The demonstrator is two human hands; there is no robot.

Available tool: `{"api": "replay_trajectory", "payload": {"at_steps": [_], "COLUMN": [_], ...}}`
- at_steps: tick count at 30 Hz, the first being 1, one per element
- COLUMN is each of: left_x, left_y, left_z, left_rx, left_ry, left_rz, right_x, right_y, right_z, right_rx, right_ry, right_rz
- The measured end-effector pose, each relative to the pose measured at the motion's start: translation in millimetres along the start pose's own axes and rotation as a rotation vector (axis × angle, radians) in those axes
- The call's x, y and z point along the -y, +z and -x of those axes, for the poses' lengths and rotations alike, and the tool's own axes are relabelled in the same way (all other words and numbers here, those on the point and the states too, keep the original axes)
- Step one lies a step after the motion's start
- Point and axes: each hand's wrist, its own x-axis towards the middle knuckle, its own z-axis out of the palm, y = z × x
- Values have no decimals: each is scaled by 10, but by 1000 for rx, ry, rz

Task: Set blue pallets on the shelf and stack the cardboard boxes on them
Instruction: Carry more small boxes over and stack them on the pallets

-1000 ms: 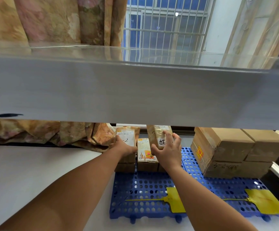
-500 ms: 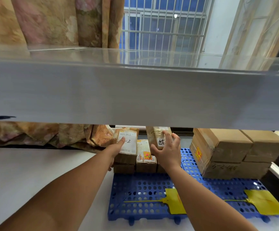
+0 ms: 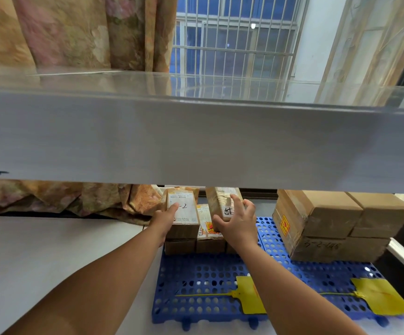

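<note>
Blue pallets lie on the white shelf, carrying small cardboard boxes at the back and large boxes on the right. We see our left hand flat against a labelled box, our right hand spread around another.

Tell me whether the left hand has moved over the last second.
Yes. The left hand slid off the labelled box's front toward its left edge, fingertips remaining on the label.

Bare forearms, no sleeves; hands ungloved.
</note>
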Motion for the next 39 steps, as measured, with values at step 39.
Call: {"api": "replay_trajectory", "payload": {"at_steps": [39], "left_x": [135], "left_y": [-199], "left_z": [131], "left_rx": [-292], "left_ry": [417], "left_rz": [-403], "right_x": [268], "right_y": [273], "right_z": [231], "right_rx": [-165], "right_ry": [-362], "right_rz": [32]}}
